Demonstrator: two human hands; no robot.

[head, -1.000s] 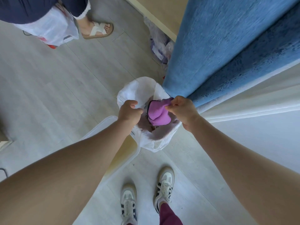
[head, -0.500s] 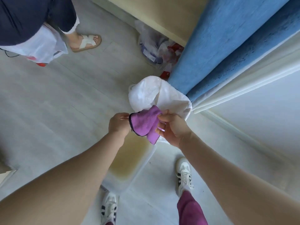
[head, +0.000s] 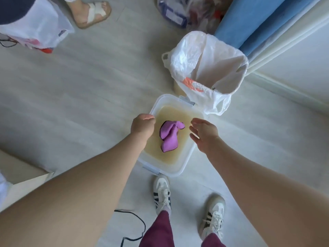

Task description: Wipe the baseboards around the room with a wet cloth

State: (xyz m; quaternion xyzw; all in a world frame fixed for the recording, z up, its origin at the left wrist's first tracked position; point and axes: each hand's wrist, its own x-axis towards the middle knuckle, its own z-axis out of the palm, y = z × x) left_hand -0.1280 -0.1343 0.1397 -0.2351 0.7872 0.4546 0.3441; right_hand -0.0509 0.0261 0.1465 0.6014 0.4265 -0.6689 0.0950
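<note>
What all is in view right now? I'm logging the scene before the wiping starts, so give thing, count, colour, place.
cloth: one, purple, crumpled in the tub's liquid, free of both hands
tub: one, clear plastic, holds yellowish liquid, on the floor ahead of the feet
bin bag: one, white, lining a bin beyond the tub
curtain: one, blue, top right
baseboard: one, white, along the right wall
cable: one, black, floor at bottom
carrier bag: one, white, top left
sandalled foot: one, another person's, top
sneakers: two, white with dark stripes
left hand: fingers curled, over the tub's left rim
right hand: fingers spread, above the tub
</note>
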